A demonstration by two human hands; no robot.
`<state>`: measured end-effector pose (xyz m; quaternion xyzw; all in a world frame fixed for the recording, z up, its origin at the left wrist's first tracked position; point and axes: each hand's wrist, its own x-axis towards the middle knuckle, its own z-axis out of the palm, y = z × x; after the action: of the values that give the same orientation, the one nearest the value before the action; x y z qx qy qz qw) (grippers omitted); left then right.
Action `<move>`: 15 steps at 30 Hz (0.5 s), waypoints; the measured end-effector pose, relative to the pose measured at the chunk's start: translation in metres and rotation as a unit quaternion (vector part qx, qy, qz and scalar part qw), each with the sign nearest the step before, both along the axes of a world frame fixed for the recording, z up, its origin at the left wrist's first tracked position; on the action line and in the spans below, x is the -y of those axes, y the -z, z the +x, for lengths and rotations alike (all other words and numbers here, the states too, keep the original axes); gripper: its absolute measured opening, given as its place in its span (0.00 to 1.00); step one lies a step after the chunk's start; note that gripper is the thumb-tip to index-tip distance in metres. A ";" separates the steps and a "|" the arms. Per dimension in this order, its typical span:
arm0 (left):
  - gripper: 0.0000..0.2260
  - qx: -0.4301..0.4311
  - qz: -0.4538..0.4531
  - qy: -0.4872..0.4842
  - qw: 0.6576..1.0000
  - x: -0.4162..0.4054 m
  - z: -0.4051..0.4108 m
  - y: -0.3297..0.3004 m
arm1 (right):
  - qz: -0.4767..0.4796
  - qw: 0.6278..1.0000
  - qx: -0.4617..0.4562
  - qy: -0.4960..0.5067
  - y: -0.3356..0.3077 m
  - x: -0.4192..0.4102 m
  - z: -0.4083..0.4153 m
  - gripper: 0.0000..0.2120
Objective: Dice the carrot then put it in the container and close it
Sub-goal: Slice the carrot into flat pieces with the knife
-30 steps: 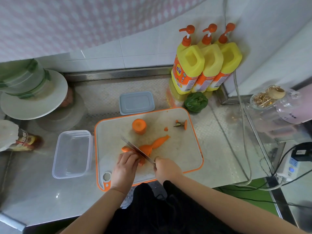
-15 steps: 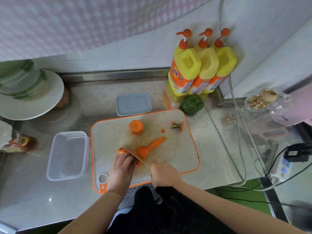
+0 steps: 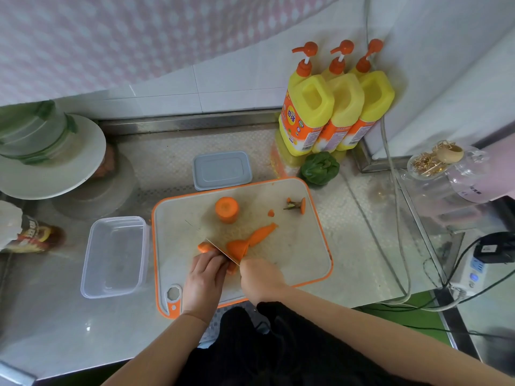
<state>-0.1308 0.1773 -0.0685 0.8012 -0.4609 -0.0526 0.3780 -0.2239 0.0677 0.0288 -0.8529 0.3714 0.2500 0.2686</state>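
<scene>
Pinning the carrot piece with curled fingers, the left hand steadies it near the cutting board's near-left edge while the right hand grips the knife. Since a second ago the blade has stayed across the piece, so slicing continues; the container waits uncovered on the left, its lid beyond the board.

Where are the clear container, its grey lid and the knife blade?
clear container (image 3: 113, 256): head view, on its bare floor.
grey lid (image 3: 222, 170): head view, middle of its top.
knife blade (image 3: 216, 246): head view, on the flat steel.
</scene>
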 end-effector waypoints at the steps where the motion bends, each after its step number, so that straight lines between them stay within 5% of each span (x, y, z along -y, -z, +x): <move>1: 0.10 0.005 -0.002 0.001 1.000 0.000 0.000 0.001 | -0.002 1.000 -0.003 -0.002 0.000 0.000 0.002 0.10; 11: 0.07 0.025 -0.025 0.017 0.999 0.000 0.005 0.010 | 0.041 0.998 -0.035 0.017 0.013 0.004 -0.011 0.10; 15: 0.14 0.017 -0.001 0.000 1.000 0.000 0.001 0.003 | 0.032 0.999 -0.019 0.033 0.015 0.000 -0.021 0.11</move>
<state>-0.1302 0.1769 -0.0716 0.8014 -0.4675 -0.0379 0.3711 -0.2448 0.0674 0.0137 -0.8263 0.3960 0.2687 0.2971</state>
